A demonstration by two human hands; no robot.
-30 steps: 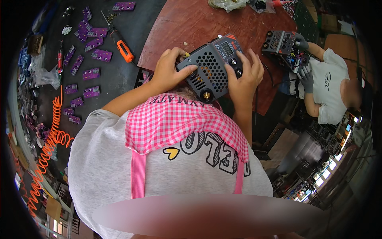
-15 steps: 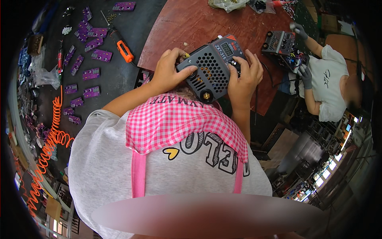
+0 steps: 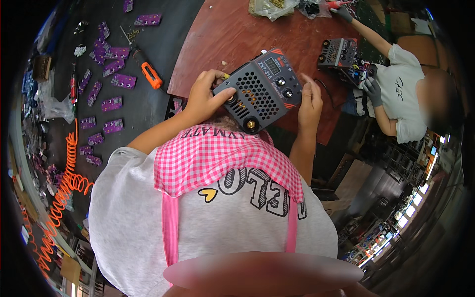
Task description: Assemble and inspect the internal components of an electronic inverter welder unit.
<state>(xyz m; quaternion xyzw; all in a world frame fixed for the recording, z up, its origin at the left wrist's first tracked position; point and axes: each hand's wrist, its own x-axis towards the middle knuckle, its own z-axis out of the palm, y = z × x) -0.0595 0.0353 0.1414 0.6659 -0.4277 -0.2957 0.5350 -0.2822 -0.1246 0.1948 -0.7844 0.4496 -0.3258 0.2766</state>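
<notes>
A dark grey welding machine (image 3: 257, 91) is tilted in front of my apron, its front panel facing up. That panel carries a honeycomb grille, a small display, two black knobs and round brass sockets. My left hand (image 3: 205, 96) grips its left edge, thumb over the front beside the upper socket and fingers behind. Close to the right edge is my right hand (image 3: 310, 103), off the knobs, its fingers loosely extended and nothing seen in them. Whether it touches the casing's side is unclear.
On the dark bench at left lie several purple circuit boards (image 3: 123, 80), an orange-and-black electric screwdriver (image 3: 150, 74) and a coiled orange hose (image 3: 71, 183). Across the red tabletop (image 3: 208, 44), a gloved co-worker (image 3: 401, 89) handles another machine (image 3: 337, 53). Bags of small parts (image 3: 273, 7) lie at the far edge.
My right hand has let go of the knob and moved right, to the machine's edge. The left hand keeps its grip. The co-worker's far arm has reached out to the red-tipped item.
</notes>
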